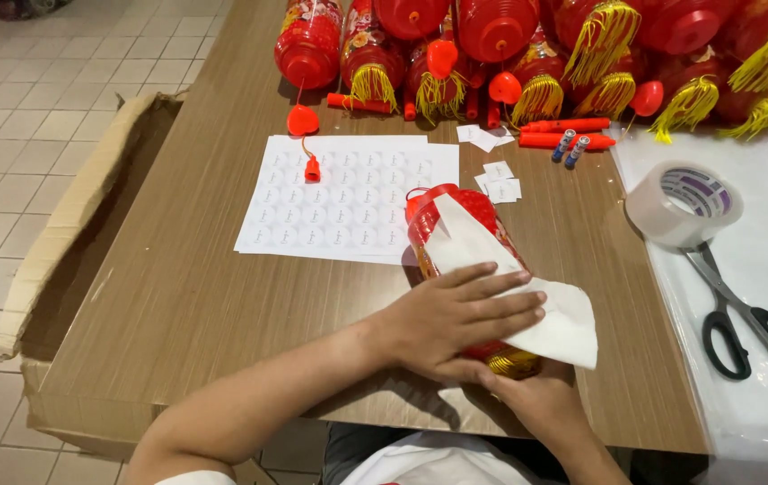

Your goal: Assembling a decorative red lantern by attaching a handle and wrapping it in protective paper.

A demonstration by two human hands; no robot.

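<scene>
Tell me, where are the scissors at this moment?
In the head view, the scissors lie at the right side of the table on a white sheet, just below the roll of clear tape, to the right of both hands.

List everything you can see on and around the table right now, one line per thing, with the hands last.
lantern in hand: one, red with gold end, lying on the table centre, partly wrapped
white paper: one sheet, over that lantern
sticker sheet: white, round stickers, mid table
loose slips: several, white, right of the sticker sheet
lantern pile: many, red with yellow tassels, far edge
batteries: two, blue-grey, by red sticks
tape roll: one, clear, right side
scissors: one pair, black handles, below the tape roll
cardboard box: one, brown, open, left on the floor
table: brown wood grain
left hand: flat on the paper, fingers spread
right hand: under the gold end
</scene>
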